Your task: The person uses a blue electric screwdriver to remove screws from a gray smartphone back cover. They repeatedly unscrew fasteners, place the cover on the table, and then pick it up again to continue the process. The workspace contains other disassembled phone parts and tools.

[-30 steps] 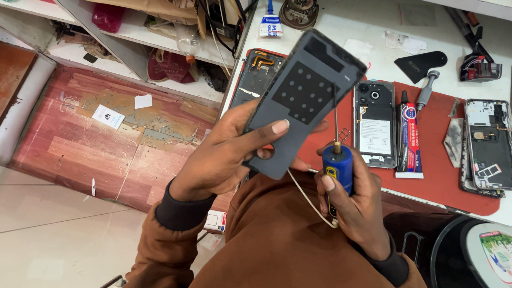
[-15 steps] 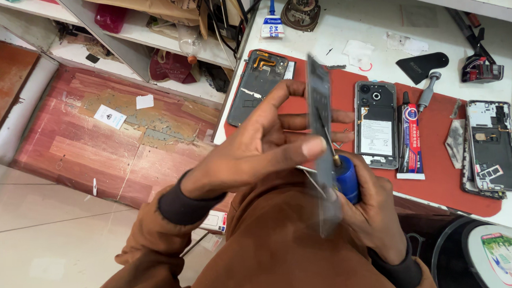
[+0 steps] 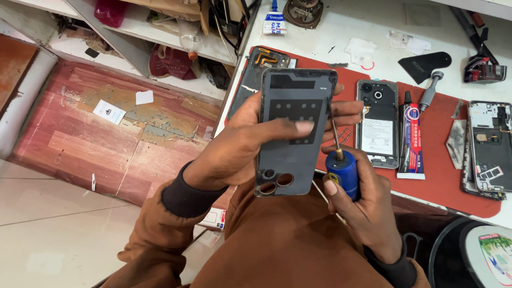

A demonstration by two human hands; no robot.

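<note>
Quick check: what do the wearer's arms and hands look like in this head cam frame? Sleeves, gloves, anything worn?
Both hands are bare: no gloves, and no rings or watch visible. The left hand and right hand come out of brown long sleeves of soft fabric, each ending in a darker ribbed cuff at the wrist. No cables or markings on the arms.

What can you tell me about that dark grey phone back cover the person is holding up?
The phone back cover is a flat, dark grey panel, plastic by the look of it, with rounded corners. Its inner face shows: black patches and small dots in the middle, and round camera holes at the end nearest the person. The left hand holds it above the edge of the red mat, thumb across the face. The thin tip of the blue screwdriver in the right hand meets its right edge.
</note>
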